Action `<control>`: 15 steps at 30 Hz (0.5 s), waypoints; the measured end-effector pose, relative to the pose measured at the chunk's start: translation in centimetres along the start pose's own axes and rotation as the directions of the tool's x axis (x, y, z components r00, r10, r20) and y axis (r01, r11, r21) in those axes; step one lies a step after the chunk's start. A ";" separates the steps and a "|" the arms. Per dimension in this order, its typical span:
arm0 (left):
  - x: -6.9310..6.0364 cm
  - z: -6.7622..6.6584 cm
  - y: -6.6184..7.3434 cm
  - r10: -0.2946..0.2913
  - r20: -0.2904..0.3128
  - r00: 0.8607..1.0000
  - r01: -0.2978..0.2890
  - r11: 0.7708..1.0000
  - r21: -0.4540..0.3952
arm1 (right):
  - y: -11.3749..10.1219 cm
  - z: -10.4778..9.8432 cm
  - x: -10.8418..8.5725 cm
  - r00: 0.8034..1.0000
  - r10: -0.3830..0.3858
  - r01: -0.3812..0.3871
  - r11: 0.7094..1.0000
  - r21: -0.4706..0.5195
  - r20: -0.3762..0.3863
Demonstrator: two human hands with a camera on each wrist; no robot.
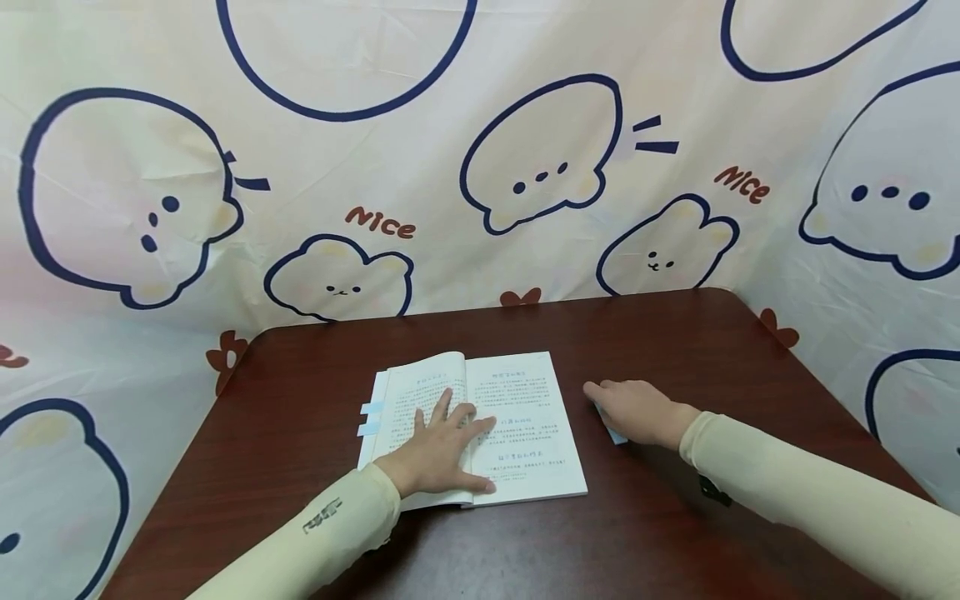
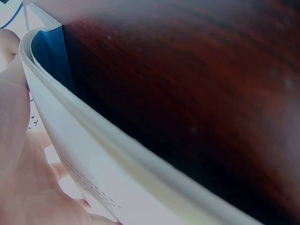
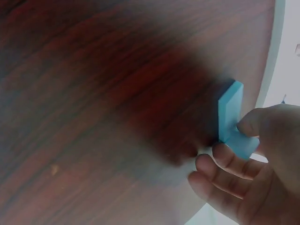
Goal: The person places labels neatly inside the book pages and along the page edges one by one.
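An open book (image 1: pixel 525 417) lies on the dark wooden table, its printed pages up. My left hand (image 1: pixel 438 450) rests on it with fingers spread, across the gutter near the lower part. In the left wrist view the page edges (image 2: pixel 117 154) curve above the table beside that palm. To the right of the book, my right hand (image 1: pixel 637 408) holds a small light-blue sticky note pad (image 3: pixel 229 112). Its thumb and index finger pinch the pad's near part, which bends away from the thicker block. Two light-blue sticky notes (image 1: pixel 369 429) stick out from the book's left edge.
The brown table (image 1: pixel 300 383) reaches back to a pale cloth backdrop (image 1: pixel 435 167) with cartoon outlines, which also hangs along both sides. A small dark object (image 1: pixel 714 492) shows beneath the right sleeve.
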State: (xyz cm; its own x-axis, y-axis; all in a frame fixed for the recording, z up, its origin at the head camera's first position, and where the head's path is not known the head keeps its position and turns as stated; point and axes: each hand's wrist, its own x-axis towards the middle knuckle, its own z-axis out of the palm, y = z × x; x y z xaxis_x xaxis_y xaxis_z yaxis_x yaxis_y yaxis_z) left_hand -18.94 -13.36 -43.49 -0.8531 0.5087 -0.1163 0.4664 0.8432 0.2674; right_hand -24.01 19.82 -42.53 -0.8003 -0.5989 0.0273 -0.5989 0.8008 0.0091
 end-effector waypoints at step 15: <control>0.0 -0.1 0.1 0.004 0.020 1.000 -0.004 1.000 0.026 | 0.7 -0.9 0.8 0.978 0.080 -0.116 0.975 0.189 0.192</control>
State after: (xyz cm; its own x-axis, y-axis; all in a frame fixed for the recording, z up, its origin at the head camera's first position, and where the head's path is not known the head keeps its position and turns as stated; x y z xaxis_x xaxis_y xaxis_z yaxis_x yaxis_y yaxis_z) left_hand -18.92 -13.27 -43.35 -0.8465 0.5151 -0.1344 0.4759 0.8454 0.2426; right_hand -24.99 19.91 -41.64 -0.8358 -0.5239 -0.1644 -0.4960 0.8487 -0.1834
